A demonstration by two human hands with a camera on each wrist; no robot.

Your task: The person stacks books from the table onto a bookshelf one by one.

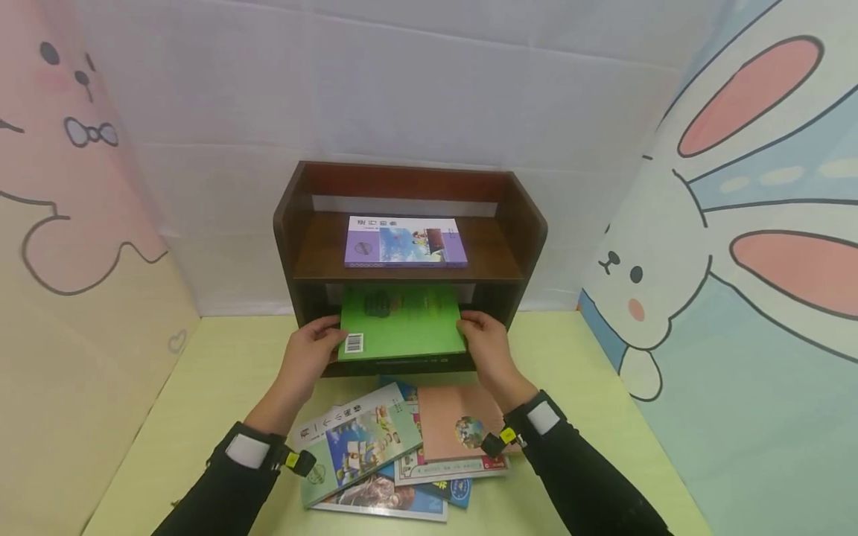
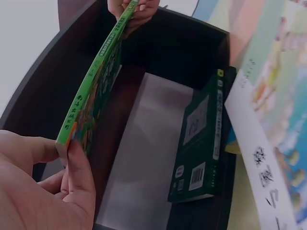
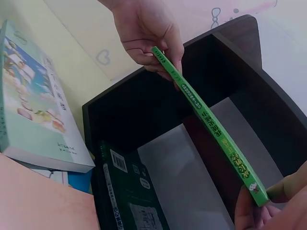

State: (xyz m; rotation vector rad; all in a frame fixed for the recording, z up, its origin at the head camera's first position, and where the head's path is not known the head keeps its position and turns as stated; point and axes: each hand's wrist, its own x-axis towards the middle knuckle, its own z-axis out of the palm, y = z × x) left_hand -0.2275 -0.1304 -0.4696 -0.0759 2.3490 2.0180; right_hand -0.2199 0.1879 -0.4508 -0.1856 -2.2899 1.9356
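A bright green book [image 1: 402, 324], with a barcode on the cover, is held level at the mouth of the small bookshelf's lower compartment. My left hand [image 1: 308, 357] pinches its left edge between thumb and fingers, and my right hand [image 1: 489, 350] pinches the right edge. Both wrist views show the green spine [image 3: 216, 134] stretched between the two hands. Beneath it, apart from it, a dark green book [image 2: 199, 143] lies on the compartment floor. A purple and white book [image 1: 405, 242] rests on the upper shelf.
The dark brown bookshelf [image 1: 532, 231] stands against a white cloth backdrop. In front of it several books overlap on the pale yellow table [image 1: 201, 417], among them a light green one [image 1: 362, 447] and a salmon-coloured one [image 1: 442, 417]. Panels with cartoon animals flank both sides.
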